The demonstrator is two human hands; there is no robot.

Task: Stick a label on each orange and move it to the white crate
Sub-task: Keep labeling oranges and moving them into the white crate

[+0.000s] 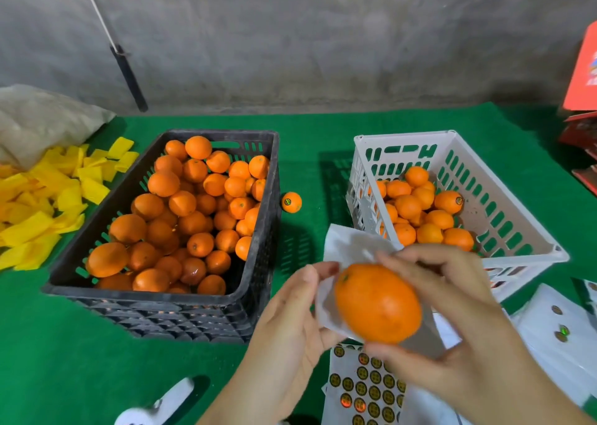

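Round glossy orange (378,303) held above the table's near edge, right hand (452,321) curled round it, left hand (290,321) pinching a white backing sheet (349,250) behind it. Judgement: press label flat on smooth skin, away from stem. Gold-black round stickers (368,389) below; print unreadable. White slatted plastic crate (504,217) sits far-right.

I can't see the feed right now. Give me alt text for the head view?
Both hands, left and right, hold one round orange fruit above a white sheet of round gold labels. Behind, a black plastic crate full of oranges stands left of a part-filled white plastic crate on green felt.
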